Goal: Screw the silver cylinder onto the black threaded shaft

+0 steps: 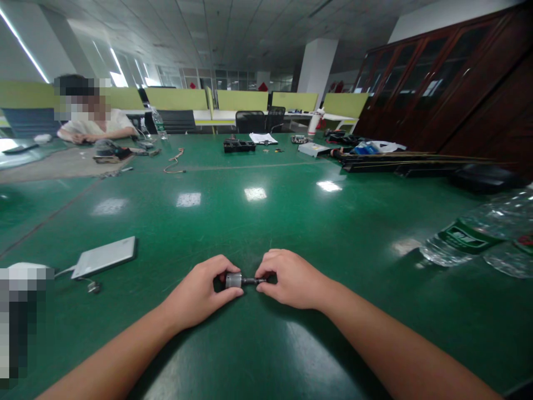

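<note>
A small metal part lies level between my two hands, just above or on the green table (pixel 233 222). Its wide silver cylinder (pixel 234 280) is pinched between the thumb and fingers of my left hand (pixel 204 289). From the cylinder a thin dark shaft (pixel 249 281) runs to the right. The thumb and fingertips of my right hand (pixel 291 279) close on the far end of that shaft, which they partly cover.
A silver box-like device (pixel 106 256) with a cable lies left. Water bottles (pixel 466 236) are at the right. Further back are a black tray (pixel 239 145), papers (pixel 263 138), dark long parts (pixel 375 161) and a cord (pixel 174 161). A person (pixel 95 122) sits at the far left.
</note>
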The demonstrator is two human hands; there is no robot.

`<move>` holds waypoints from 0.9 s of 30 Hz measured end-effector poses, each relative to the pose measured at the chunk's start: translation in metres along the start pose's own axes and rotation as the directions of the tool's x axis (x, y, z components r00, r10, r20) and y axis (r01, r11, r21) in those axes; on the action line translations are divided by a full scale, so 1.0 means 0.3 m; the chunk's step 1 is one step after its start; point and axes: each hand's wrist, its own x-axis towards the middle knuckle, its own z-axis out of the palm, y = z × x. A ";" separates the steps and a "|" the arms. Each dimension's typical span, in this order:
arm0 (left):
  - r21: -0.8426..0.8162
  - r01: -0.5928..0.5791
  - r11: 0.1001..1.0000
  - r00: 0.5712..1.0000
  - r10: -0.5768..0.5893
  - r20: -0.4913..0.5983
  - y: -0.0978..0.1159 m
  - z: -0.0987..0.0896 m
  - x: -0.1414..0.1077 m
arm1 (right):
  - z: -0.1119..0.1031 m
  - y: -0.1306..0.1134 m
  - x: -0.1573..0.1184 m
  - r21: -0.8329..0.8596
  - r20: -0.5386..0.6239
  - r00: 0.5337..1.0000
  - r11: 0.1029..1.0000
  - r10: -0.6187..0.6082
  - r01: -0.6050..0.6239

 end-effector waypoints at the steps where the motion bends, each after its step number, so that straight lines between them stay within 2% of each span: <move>1: -0.001 -0.002 1.000 1.000 0.002 0.000 0.000 0.000 0.000 | -0.004 0.001 -0.001 0.001 0.006 1.000 1.000 0.000 0.000; 9: -0.003 0.005 1.000 1.000 -0.005 0.011 0.008 -0.007 -0.002 | -0.036 0.001 -0.003 0.033 0.039 0.996 0.996 0.081 -0.082; 16: 0.004 0.024 1.000 1.000 -0.024 0.010 0.008 -0.008 -0.004 | -0.080 0.048 -0.019 0.064 0.111 0.975 0.977 0.194 -0.202; 22: 0.002 0.025 1.000 1.000 -0.025 0.009 0.010 -0.010 -0.004 | -0.080 0.052 -0.018 0.066 0.085 0.985 0.986 0.148 -0.154; 27: -0.005 0.020 1.000 1.000 -0.020 0.003 0.007 -0.005 -0.002 | -0.051 0.035 -0.009 0.098 0.058 0.990 0.987 0.125 -0.130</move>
